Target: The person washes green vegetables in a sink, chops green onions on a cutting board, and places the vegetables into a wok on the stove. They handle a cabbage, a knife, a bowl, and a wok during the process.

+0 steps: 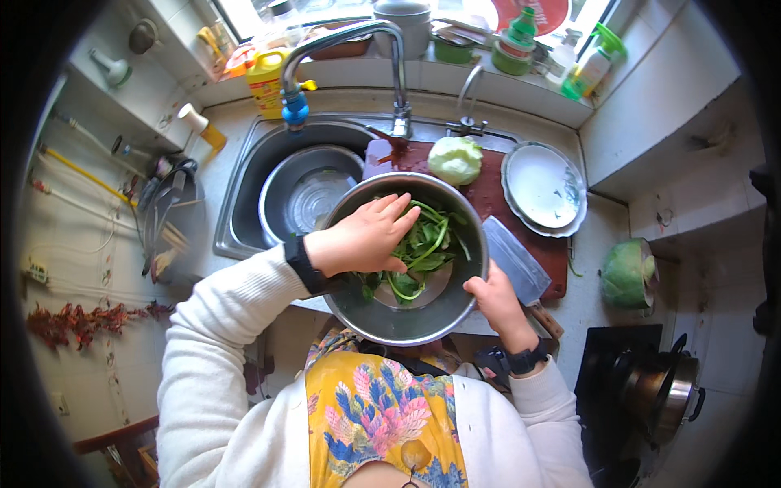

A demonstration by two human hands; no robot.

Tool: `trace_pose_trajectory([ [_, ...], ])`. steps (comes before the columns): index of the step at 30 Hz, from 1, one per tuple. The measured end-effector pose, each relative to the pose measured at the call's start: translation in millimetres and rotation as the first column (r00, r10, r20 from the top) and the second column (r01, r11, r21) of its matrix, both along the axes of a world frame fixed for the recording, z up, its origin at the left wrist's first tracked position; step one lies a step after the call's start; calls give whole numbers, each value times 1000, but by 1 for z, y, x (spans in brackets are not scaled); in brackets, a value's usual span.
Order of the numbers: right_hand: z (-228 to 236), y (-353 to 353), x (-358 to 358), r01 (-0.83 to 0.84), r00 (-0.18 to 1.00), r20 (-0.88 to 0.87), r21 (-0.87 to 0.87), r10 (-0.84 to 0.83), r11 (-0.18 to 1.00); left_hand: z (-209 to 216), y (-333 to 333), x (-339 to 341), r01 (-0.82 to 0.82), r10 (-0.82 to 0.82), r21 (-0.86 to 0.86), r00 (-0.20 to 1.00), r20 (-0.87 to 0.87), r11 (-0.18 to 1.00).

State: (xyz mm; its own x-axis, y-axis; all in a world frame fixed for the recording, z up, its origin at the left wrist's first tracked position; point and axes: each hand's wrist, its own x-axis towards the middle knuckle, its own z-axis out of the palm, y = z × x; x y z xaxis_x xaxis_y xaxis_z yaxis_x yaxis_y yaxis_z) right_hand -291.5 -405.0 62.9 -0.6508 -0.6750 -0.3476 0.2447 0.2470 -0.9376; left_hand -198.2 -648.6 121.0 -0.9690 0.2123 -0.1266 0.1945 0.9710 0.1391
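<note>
Head view: left hand inside the bowl, palm down over the greens, fingers spread; can't tell if it's pressing them. Right hand clamps the bowl's right rim, thumb on top. Bowl is tilted or level, can't tell, held at the counter edge. Cleaver just right of it, on the board; cabbage beyond. Basin in the sink, left.

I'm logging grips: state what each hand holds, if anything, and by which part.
The right hand holds the metal bowl by its right rim. The left hand is open over the leafy greens inside, with nothing visibly gripped.
</note>
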Motion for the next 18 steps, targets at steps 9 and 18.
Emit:
trace_pose_trajectory([
  [9, -34, -37, 7, -179, 983, -9, 138, 182, 974, -96, 6, 17, -324, 324, -59, 946, -9, 944],
  [18, -49, -31, -2, -215, 969, -89, 148, 229, 965, -75, 6, 42, -108, 135, -116, 957, 258, 987],
])
